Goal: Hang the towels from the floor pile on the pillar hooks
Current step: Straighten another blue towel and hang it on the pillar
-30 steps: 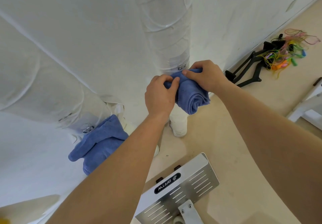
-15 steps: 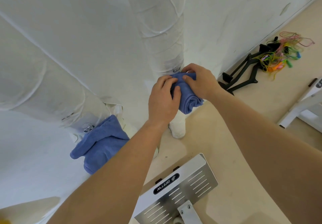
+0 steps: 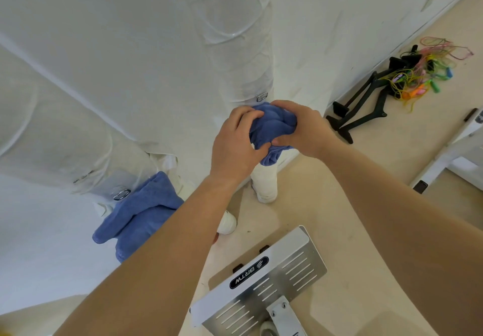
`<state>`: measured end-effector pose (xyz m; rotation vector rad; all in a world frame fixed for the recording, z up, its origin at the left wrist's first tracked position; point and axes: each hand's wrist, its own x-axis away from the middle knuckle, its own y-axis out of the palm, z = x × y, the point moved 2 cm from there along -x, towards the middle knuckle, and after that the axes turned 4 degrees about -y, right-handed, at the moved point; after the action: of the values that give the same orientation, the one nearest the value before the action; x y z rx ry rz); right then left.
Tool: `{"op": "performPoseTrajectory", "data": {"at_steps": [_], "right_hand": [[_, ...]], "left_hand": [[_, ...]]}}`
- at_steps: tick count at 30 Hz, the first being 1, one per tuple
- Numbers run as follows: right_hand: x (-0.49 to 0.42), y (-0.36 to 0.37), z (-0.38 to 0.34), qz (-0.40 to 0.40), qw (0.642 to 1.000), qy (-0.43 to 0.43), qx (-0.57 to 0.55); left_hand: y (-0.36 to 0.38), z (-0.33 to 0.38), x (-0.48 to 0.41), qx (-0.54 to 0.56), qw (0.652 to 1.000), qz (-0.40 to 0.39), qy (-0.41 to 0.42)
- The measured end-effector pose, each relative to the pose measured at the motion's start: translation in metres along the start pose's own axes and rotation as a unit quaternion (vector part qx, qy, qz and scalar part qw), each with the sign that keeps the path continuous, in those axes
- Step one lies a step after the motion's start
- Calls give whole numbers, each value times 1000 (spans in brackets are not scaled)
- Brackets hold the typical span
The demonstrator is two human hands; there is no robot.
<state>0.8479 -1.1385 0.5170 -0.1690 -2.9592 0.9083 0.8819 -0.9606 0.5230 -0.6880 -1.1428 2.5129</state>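
Head view: nearest, a slotted metal plate [image 3: 264, 279] sits on the floor [image 3: 339, 205]. Left of it, a second towel [image 3: 138, 216] hangs from the left hook [image 3: 121, 194]. Farther on, left hand [image 3: 235, 143] and right hand [image 3: 303, 129] both clutch the blue towel [image 3: 271, 126], now crumpled into a tighter wad than a second ago, just under the pillar hook [image 3: 262, 97].

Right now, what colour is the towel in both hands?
Blue towel, seen clearly in the head view.
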Motion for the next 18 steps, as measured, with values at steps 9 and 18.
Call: {"op": "performPoseTrajectory", "data": {"at_steps": [9, 18], "right_hand": [[-5, 16, 0, 50, 998, -2, 29], [15, -12, -30, -7, 993, 51, 106]], "left_hand": [[3, 4, -3, -39, 999, 12, -16], [-21, 29, -3, -96, 992, -65, -41]]}}
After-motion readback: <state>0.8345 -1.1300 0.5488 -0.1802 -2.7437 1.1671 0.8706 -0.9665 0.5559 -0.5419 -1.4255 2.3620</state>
